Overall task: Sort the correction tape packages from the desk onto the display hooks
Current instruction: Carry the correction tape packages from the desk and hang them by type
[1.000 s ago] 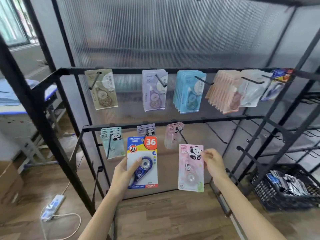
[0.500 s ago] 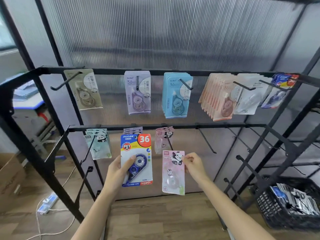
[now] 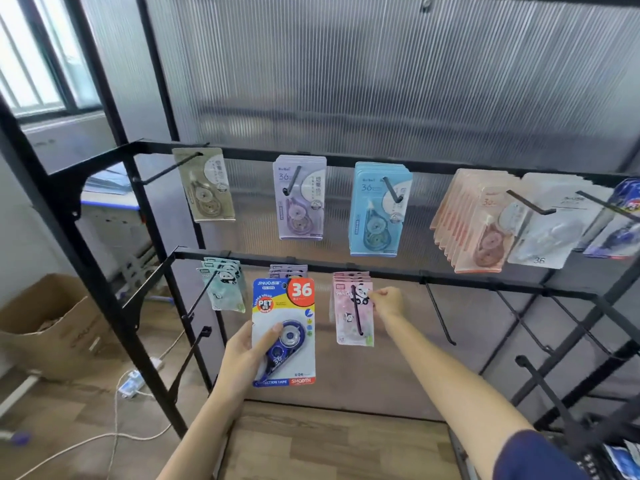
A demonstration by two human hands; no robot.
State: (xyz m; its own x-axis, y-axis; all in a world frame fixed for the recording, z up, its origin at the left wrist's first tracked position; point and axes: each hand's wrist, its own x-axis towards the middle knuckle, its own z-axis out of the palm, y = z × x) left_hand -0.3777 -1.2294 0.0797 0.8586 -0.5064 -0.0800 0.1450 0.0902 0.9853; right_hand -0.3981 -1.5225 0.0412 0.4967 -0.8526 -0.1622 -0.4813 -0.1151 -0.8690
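**Pink panda pack at the lower hook**

The right hand pinches the top right edge of the pink panda package, which sits on a lower-row hook in front of matching packs (it looks threaded on, though blur makes that uncertain). The left hand grips the blue-and-red correction tape package, thumb across its front, just left of the pink pack.
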